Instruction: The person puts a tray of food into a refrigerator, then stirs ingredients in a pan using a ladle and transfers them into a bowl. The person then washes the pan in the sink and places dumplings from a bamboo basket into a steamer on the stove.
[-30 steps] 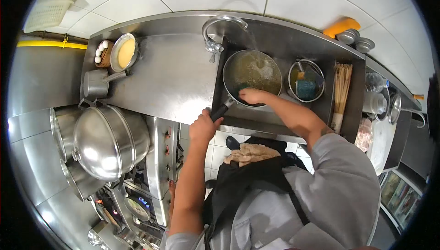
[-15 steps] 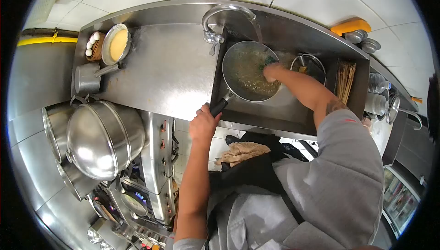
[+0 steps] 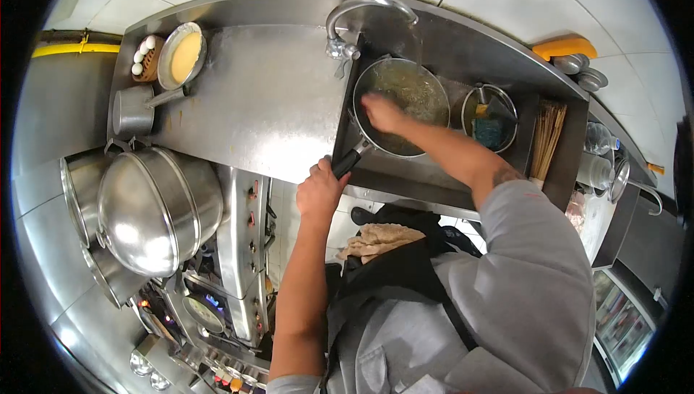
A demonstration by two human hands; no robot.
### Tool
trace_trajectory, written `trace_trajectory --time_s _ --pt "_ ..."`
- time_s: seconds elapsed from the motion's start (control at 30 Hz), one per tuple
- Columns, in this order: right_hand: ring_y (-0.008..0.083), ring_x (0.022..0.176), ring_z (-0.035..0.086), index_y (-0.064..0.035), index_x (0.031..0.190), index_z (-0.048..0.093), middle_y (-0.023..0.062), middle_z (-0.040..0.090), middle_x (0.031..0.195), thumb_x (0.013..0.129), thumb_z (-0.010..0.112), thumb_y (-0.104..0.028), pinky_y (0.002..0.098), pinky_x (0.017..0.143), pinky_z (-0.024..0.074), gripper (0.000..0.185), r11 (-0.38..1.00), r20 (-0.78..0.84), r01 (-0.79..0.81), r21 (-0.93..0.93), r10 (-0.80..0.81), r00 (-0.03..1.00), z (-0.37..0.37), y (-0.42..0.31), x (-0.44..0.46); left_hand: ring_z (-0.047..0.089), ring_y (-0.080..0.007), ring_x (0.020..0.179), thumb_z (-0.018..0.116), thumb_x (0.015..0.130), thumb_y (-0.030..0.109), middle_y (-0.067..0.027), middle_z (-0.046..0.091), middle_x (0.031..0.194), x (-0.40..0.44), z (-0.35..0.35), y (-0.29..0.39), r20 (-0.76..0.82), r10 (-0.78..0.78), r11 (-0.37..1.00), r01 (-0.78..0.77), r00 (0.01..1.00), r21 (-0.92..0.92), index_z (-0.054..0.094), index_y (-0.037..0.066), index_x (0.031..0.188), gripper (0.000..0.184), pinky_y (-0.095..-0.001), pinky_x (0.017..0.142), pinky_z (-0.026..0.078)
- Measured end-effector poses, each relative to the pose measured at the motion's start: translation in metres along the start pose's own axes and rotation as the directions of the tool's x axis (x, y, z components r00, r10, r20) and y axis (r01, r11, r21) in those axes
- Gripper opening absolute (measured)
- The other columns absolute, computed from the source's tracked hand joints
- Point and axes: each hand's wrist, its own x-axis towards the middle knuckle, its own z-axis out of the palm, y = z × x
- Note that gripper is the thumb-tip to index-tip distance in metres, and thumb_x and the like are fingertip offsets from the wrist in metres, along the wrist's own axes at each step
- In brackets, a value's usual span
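A frying pan (image 3: 426,94) with water in it rests in the steel sink under the tap. My left hand (image 3: 320,190) is wrapped round its black handle (image 3: 352,158). Inside the pan, my right hand (image 3: 383,114) touches or hovers over the left inner side; motion smears its fingers, so whether they grip anything is hidden. Right of the pan stands a round metal pot (image 3: 512,128). A dark green scouring pad (image 3: 488,134) lies in that pot beside something yellow.
Water runs from the curved tap (image 3: 372,3). Wooden skewers (image 3: 548,137) lie at the sink's right end. On the left counter are eggs (image 3: 139,58), a bowl of yellow liquid (image 3: 181,58) and a saucepan (image 3: 132,112). A lit stove (image 3: 210,300) and large steamer (image 3: 144,213) stand lower left.
My right hand has moved left across the pan. The green scouring pad, earlier at that hand in the pan, is now in the pot. My left hand keeps its hold on the handle.
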Motion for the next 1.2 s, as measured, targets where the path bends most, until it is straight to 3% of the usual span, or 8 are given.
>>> trace_trajectory --time_s 0.2,0.47,0.6,0.73,0.87,0.97,1.07,1.2 --pt "0.0271 0.113 0.054 -0.0030 0.096 0.068 0.0144 0.063 0.103 0.081 0.057 -0.012 0.0383 0.091 0.0453 0.021 0.643 0.243 -0.014 -0.765 0.309 0.920 -0.044 0.089 0.006 0.069 -0.0347 0.081 0.063 0.085 0.053 -0.0153 0.063 0.098 -0.002 0.004 0.003 -0.041 -0.026 0.999 0.028 0.999 0.043 0.047 0.008 0.107 0.052 -0.0452 0.070 0.056" --pt "0.0380 0.105 0.061 0.0030 0.118 0.060 0.0253 0.061 0.116 0.080 0.052 -0.009 0.0463 0.088 0.0479 0.041 0.982 0.874 -0.044 -0.184 0.184 0.451 -0.072 0.007 -0.067 0.069 -0.0332 0.082 0.062 0.085 0.054 -0.0155 0.065 0.099 0.000 0.000 0.000 -0.010 -0.041 0.999 0.041 0.999 0.007 0.048 0.009 0.115 0.055 -0.0456 0.071 0.056" --pt "0.0403 0.103 0.058 -0.0009 0.105 0.057 0.0230 0.061 0.104 0.077 0.056 -0.009 0.0457 0.087 0.0467 0.029 0.941 0.311 -0.268 0.204 0.198 0.930 -0.009 -0.022 -0.021 0.069 -0.0329 0.081 0.062 0.085 0.053 -0.0156 0.065 0.098 0.002 0.003 0.001 -0.018 -0.032 0.999 0.032 0.999 0.013 0.048 0.009 0.115 0.056 -0.0449 0.070 0.056" --pt "0.0344 0.115 0.052 -0.0021 0.109 0.060 0.0147 0.057 0.119 0.081 0.056 -0.008 0.0445 0.096 0.0427 0.028 0.947 0.106 -0.023 -0.322 0.061 0.993 -0.029 0.033 0.029 0.069 -0.0351 0.082 0.065 0.084 0.052 -0.0152 0.063 0.101 0.002 0.008 0.000 -0.028 -0.060 0.998 0.060 0.998 -0.002 0.048 0.011 0.111 0.052 -0.0456 0.071 0.056" --pt "0.0292 0.108 0.058 -0.0096 0.112 0.066 0.0122 0.065 0.106 0.084 0.054 -0.016 0.0459 0.090 0.0449 0.031 0.482 0.412 0.198 -0.853 0.393 0.822 -0.072 0.076 -0.011 0.068 -0.0362 0.085 0.065 0.084 0.052 -0.0152 0.063 0.100 -0.001 0.004 0.006 -0.011 -0.080 0.997 0.080 0.997 -0.005 0.048 0.011 0.112 0.053 -0.0454 0.072 0.056" --pt "0.0305 0.103 0.061 -0.0058 0.116 0.064 0.0138 0.066 0.104 0.083 0.058 -0.014 0.0440 0.082 0.0471 0.034 0.829 0.703 0.148 -0.539 0.346 0.622 -0.098 0.053 -0.084 0.068 -0.0372 0.086 0.066 0.083 0.051 -0.0159 0.063 0.101 0.000 -0.001 0.005 -0.003 -0.087 0.996 0.087 0.996 -0.032 0.047 0.010 0.112 0.053 -0.0458 0.073 0.056" --pt "0.0355 0.100 0.060 0.0006 0.108 0.059 0.0209 0.063 0.103 0.080 0.055 -0.007 0.0461 0.083 0.0458 0.029 0.957 0.833 -0.288 -0.042 0.193 0.519 -0.105 -0.028 -0.068 0.068 -0.0376 0.087 0.066 0.083 0.051 -0.0164 0.063 0.102 0.000 -0.005 0.006 0.032 -0.097 0.995 0.098 0.995 -0.032 0.047 0.009 0.110 0.053 -0.0462 0.074 0.056" --pt "0.0372 0.105 0.057 -0.0012 0.109 0.054 0.0225 0.059 0.108 0.079 0.055 -0.007 0.0483 0.086 0.0449 0.031 0.986 0.227 -0.088 0.143 0.054 0.972 -0.016 -0.020 -0.012 0.068 -0.0372 0.087 0.066 0.083 0.051 -0.0169 0.063 0.102 0.003 -0.001 0.006 0.007 -0.093 0.995 0.093 0.996 -0.033 0.047 0.009 0.109 0.053 -0.0462 0.074 0.056"
